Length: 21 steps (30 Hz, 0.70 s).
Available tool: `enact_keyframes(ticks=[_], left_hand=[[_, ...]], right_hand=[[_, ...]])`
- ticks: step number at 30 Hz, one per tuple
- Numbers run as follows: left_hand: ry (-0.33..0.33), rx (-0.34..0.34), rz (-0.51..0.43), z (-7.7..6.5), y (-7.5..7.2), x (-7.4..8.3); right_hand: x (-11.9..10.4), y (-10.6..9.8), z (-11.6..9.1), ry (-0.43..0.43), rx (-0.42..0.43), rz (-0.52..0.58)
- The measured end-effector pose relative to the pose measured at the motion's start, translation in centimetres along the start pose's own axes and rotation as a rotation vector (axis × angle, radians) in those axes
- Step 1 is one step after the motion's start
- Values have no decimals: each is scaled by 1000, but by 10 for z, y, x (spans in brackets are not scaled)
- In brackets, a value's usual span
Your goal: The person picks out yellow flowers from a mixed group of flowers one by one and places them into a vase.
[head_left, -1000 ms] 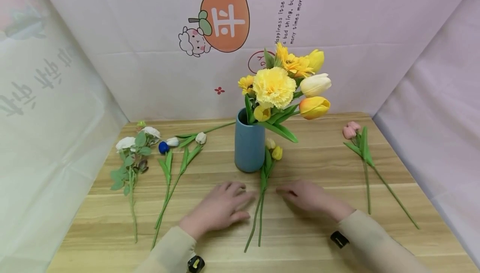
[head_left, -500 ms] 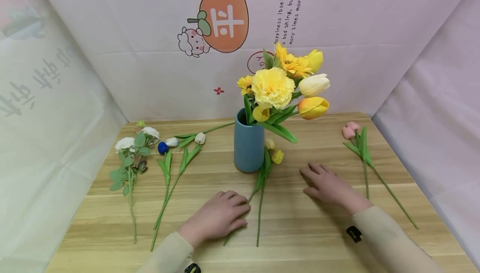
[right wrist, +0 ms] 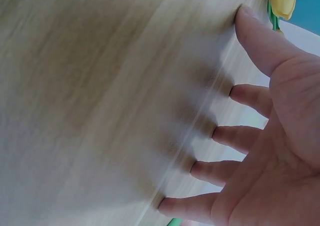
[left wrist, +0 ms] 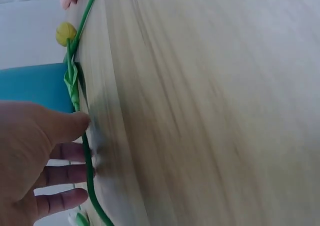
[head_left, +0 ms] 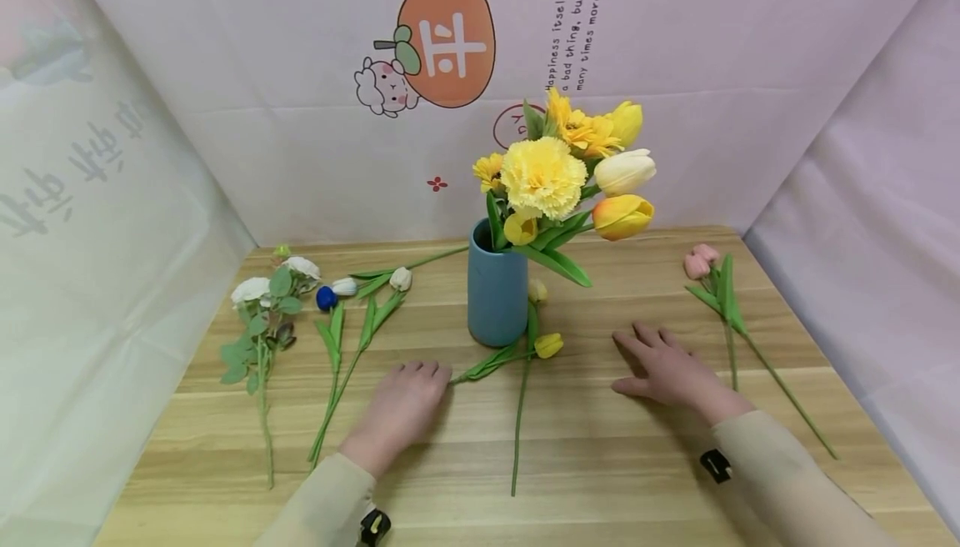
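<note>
In the head view my left hand (head_left: 399,409) holds the stem of a yellow tulip (head_left: 549,345) low over the table. The left wrist view shows that green stem (left wrist: 88,161) running between my thumb and fingers. A cream tulip (head_left: 537,290) lies beside the blue vase (head_left: 497,301), its stem crossing under the yellow tulip's leaves. My right hand (head_left: 667,368) rests with spread fingers on the table, right of these tulips and holding nothing. Its fingertips touch the wood in the right wrist view. Yellow and cream flowers (head_left: 543,178) stand in the vase, leaning right.
White roses (head_left: 251,290) with leafy stems lie at the far left of the wooden table (head_left: 600,480). Nearer the middle are a blue tulip (head_left: 326,298) and white tulips (head_left: 401,278). Pink tulips (head_left: 699,262) lie at the right. Cloth (head_left: 285,155) hangs behind.
My left hand has moved left with the yellow tulip's stem, swinging the tulip away from the cream one; its bloom now points right. My right hand has moved off to the right and spread its fingers.
</note>
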<state>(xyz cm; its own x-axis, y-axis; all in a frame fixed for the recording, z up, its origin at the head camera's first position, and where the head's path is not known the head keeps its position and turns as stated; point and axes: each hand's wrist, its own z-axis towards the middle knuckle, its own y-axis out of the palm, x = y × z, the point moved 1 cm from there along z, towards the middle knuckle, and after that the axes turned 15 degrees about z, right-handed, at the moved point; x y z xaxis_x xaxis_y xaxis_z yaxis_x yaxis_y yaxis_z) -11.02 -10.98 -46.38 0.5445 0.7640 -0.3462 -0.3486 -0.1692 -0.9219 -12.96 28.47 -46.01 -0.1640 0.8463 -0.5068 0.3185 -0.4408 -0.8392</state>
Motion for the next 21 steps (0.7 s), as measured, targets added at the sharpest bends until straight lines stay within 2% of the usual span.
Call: enact_keyframes(ticks=[7,11,16,19,21], left_hand=[[-44,66,9,12,3,5],[-60,51,-18,14,3,8],[-75,14,-75,9,0,5],[-81,29,-83,2,-2,-1],[-83,63,-72,-4,-5,-6]], right_hand=[[1,1,2,5,-5,2],[0,1,1,3,-3,9],[-2,0,0,-6,1,9],[-3,0,-1,-8,4,9],[-3,0,-1,-7,6,7]])
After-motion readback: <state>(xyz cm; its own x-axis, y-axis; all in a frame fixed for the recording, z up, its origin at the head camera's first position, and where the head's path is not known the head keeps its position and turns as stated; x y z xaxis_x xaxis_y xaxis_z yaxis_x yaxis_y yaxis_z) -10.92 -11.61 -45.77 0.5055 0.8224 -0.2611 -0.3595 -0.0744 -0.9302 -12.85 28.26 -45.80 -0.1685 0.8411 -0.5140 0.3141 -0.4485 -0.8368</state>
